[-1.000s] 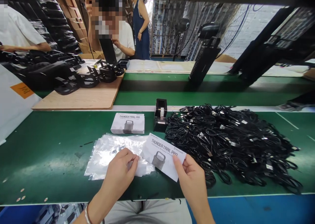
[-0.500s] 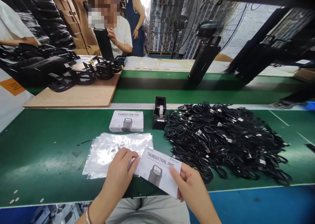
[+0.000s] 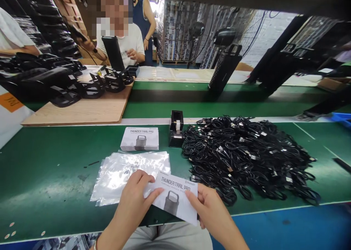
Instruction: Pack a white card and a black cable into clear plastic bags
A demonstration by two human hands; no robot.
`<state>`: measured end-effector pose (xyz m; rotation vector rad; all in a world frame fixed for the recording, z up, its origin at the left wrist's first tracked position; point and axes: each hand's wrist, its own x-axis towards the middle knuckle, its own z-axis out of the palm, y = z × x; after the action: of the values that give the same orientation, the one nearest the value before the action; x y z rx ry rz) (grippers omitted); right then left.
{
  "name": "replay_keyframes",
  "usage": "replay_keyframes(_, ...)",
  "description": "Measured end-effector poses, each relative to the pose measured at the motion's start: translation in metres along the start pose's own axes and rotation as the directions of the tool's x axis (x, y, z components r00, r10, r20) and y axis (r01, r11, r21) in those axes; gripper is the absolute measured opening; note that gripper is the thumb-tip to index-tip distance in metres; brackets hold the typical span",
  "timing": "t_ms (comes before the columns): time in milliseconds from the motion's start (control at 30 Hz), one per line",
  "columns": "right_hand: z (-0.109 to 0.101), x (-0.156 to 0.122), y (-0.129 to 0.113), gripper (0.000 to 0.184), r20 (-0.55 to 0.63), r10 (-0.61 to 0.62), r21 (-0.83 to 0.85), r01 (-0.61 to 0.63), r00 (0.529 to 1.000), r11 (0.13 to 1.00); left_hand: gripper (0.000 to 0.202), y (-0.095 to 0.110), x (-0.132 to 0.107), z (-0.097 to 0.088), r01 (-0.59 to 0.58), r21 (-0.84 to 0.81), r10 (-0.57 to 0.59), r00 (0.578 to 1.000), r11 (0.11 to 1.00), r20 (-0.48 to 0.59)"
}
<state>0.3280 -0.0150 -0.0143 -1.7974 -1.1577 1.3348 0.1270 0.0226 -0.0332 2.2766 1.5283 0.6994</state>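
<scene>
A white printed booklet (image 3: pixel 175 195) with a speaker picture is held slantwise over the near edge of the green table. My right hand (image 3: pixel 210 206) grips its right end, thumb on the front and fingers behind. At its left end is my left hand (image 3: pixel 138 191), closed on the edge with the thumb across the front; its other fingertips are partly hidden. Beneath and beyond the left hand lie clear plastic bags (image 3: pixel 109 178) in a loose pile. A stack of matching booklets (image 3: pixel 139 139) sits just past the bags.
A black tape dispenser (image 3: pixel 176 129) stands right of the booklet stack. Coiled black cables (image 3: pixel 246 158) form a large heap on the right. Black speakers (image 3: pixel 225 68) stand beyond, and black parts (image 3: pixel 91 87) rest on a wooden board (image 3: pixel 82 112). A co-worker (image 3: pixel 128 41) sits opposite.
My left thumb has moved further onto the booklet's left end. The booklet has shifted slightly left and down in view. The co-worker opposite has lowered a raised arm.
</scene>
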Motion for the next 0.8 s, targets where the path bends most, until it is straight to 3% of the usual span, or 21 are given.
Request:
replay_keyframes(233,-0.008,-0.001,-0.004,0.029,-0.064,0.003,0.009,-0.002,0.998,1.000,0.012,-0.002,0.000,0.005,0.009,-0.019,-0.009,1.000,1.000,-0.029)
replay_keyframes(433,-0.002,-0.003,0.002,0.029,0.039,0.036,0.094,-0.039,0.999,0.995,0.011,-0.001,-0.001,0.007,-0.022,0.015,0.023,0.997,1.000,-0.067)
replay_keyframes(600,0.003,0.007,0.002,0.028,0.019,-0.029,0.117,0.026,0.999,0.993,0.012,0.001,0.000,0.007,-0.036,0.038,0.037,0.998,0.999,-0.048)
replay_keyframes(800,-0.008,0.002,-0.005,0.025,0.297,-0.080,0.173,0.028,0.951,0.984,0.014,-0.001,0.003,0.003,-0.046,0.061,0.047,0.999,0.997,-0.014)
